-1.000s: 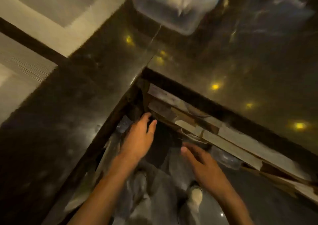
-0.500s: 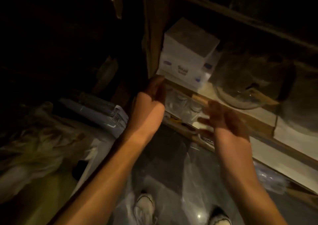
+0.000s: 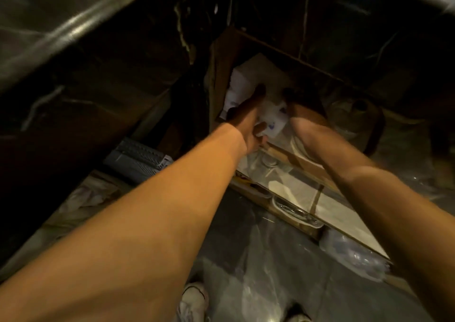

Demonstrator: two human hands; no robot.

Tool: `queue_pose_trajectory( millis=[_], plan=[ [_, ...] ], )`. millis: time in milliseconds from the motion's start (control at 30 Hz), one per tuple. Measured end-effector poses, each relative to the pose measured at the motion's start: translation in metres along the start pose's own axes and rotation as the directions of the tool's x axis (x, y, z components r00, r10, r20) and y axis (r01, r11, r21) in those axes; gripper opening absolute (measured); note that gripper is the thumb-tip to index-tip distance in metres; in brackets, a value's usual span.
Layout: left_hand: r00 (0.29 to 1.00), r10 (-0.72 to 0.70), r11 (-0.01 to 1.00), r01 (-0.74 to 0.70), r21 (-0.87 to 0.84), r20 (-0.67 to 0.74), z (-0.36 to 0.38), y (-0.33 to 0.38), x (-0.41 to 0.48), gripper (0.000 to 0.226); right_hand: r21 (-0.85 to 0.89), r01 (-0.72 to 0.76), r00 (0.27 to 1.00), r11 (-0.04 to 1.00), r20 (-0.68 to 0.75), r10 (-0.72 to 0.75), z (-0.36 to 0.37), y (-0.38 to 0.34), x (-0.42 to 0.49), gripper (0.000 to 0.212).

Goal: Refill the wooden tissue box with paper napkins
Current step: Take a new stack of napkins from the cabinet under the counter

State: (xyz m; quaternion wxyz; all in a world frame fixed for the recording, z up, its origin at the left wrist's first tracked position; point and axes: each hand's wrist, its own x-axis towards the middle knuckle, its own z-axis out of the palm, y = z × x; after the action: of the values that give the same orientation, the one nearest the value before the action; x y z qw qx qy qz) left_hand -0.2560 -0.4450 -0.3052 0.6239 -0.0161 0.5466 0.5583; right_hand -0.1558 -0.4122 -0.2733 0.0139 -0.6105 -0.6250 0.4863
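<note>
A white pack of paper napkins (image 3: 274, 118) with small blue print sits at the left end of a dim wooden cabinet shelf (image 3: 302, 164) under the counter. My left hand (image 3: 247, 118) lies on its front left side, fingers over the top and thumb underneath. My right hand (image 3: 304, 111) presses against the pack's right side, its fingers reaching back into shadow. Both hands clasp the pack between them. The wooden tissue box is not in view.
A glass jar (image 3: 352, 116) stands close to the right of the pack on the same shelf. Glassware (image 3: 269, 161) fills the shelf below. A grey plastic crate (image 3: 138, 159) sits left of the cabinet's wooden side wall (image 3: 221, 75). The dark counter edge (image 3: 73, 26) overhangs above.
The view dropped from the dark countertop to the cabinet beneath it. Both hands went forward from the shelf's front edge onto the napkin pack and closed around its sides.
</note>
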Motion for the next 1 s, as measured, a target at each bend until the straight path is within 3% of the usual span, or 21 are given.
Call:
queue_pose_trajectory(
  millis=[100,200,267,333,433,567,700,867,1000],
  plan=[
    [0.996,0.083,0.996,-0.084,-0.004,-0.023,-0.008,-0.001,-0.014,0.046,0.074,0.105,0.992,0.992,-0.079,-0.099,-0.003,0.007,-0.016,0.036],
    [0.992,0.083,0.996,-0.085,-0.015,-0.100,-0.018,-0.010,-0.046,0.034,0.208,0.065,0.993,0.976,-0.108,-0.043,-0.001,0.028,-0.047,0.049],
    [0.988,0.105,0.994,-0.103,0.021,-0.116,-0.019,-0.020,-0.082,0.041,0.362,0.031,1.000,0.932,-0.017,-0.026,-0.003,0.044,-0.079,0.067],
    [0.985,0.138,0.987,-0.128,0.102,-0.106,-0.014,-0.031,-0.126,0.039,0.572,-0.031,0.990,0.819,0.130,-0.053,-0.011,0.063,-0.108,0.081],
    [0.995,0.056,0.988,-0.043,0.149,-0.086,0.009,-0.050,-0.199,0.041,0.712,-0.248,0.931,0.657,0.362,-0.041,-0.041,0.093,-0.165,0.105],
    [0.996,-0.092,0.935,0.085,0.345,0.003,0.057,-0.060,-0.306,0.033,0.762,-0.308,0.898,0.569,0.431,-0.092,-0.099,0.118,-0.256,0.072],
    [0.981,-0.158,0.827,0.070,0.558,0.111,0.105,-0.045,-0.389,0.022,0.791,-0.202,0.935,0.578,0.332,-0.127,-0.183,0.122,-0.347,0.064],
    [0.972,-0.122,0.766,-0.037,0.642,0.201,0.159,-0.030,-0.451,0.018,0.729,-0.070,0.971,0.681,0.206,-0.121,-0.256,0.115,-0.425,0.097],
    [0.957,-0.009,0.864,-0.138,0.484,0.289,0.180,-0.021,-0.463,0.043,0.698,0.011,0.976,0.716,0.149,-0.161,-0.282,0.093,-0.434,0.080]
  ],
)
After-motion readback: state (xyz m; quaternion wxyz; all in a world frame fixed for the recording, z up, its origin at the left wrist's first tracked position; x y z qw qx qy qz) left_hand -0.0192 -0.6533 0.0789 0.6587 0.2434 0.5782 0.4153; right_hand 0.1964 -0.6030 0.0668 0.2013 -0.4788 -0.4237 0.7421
